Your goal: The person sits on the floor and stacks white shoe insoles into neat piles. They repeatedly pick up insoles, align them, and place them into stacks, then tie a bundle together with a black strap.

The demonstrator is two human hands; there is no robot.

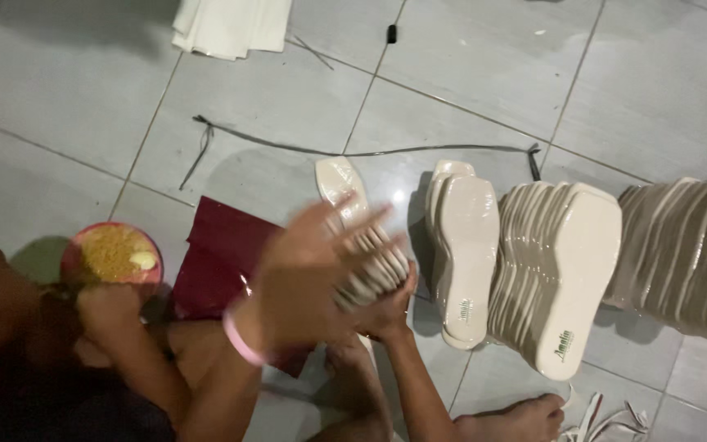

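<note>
Head view: cream shoe insole (370,266), blurred and half hidden between two hands, above the grey tiled floor (468,74). Left hand (308,274) on top, fingers spread wide, palm pressed flat on it; pink band at the wrist. Right hand (386,307) beneath, cupped around its lower edge, fingers mostly hidden. Just beside: dark red sheet (222,254), single insole (341,184) flat on the tiles, leaning rows of insoles (558,270), the far right row cut off. Left: pink bowl (112,255) of yellow grains. Foot (517,419) cut off at bottom.
</note>
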